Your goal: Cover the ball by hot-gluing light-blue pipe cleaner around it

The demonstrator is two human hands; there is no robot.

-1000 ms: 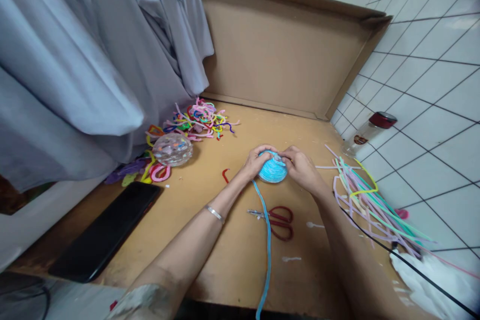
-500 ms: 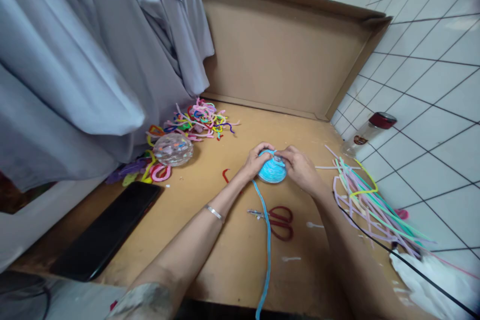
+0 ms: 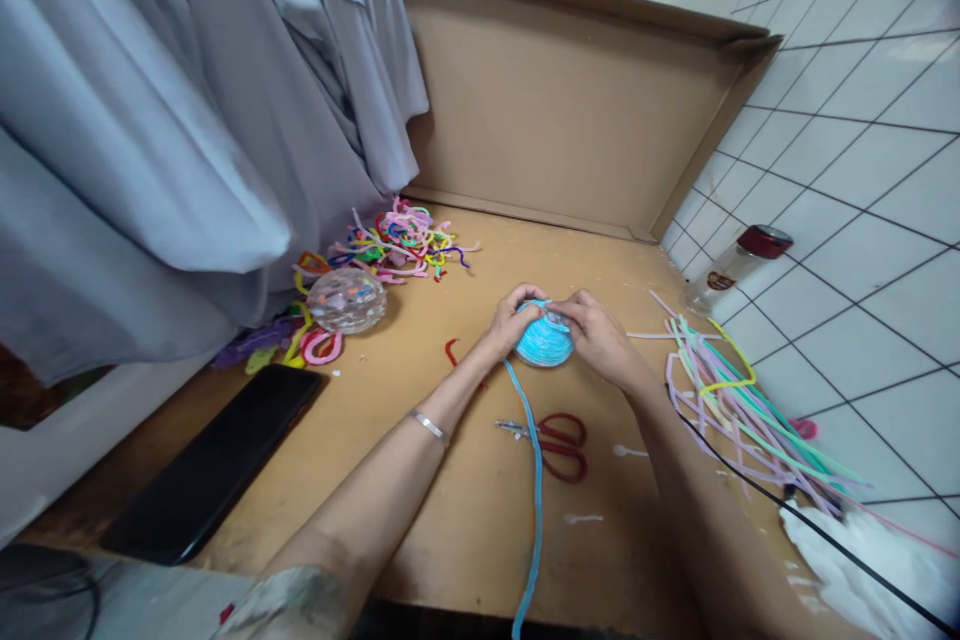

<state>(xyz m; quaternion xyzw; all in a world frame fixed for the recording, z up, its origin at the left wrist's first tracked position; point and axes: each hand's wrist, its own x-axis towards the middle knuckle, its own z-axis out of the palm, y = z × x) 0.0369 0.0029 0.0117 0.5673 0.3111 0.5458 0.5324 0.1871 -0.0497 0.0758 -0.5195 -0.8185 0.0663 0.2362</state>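
Note:
A round object wrapped in rows of blue cord (image 3: 544, 342) is held between both hands above the table. My left hand (image 3: 514, 322) grips its left side, thumb on top. The fingers of my right hand (image 3: 597, 332) are pressed together at its upper right, beside a small patch not covered in blue. A loose blue strand (image 3: 537, 480) runs from near my left hand down to the table's front edge. It crosses the red-handled scissors (image 3: 564, 447), which lie below the ball.
Colourful pipe cleaners (image 3: 405, 238) are heaped at the back left, near a clear patterned ball (image 3: 347, 300). A black phone (image 3: 217, 465) lies left. To the right are pastel strips (image 3: 735, 410), a red-lidded jar (image 3: 739, 270), a black cable and white tissue (image 3: 862, 560).

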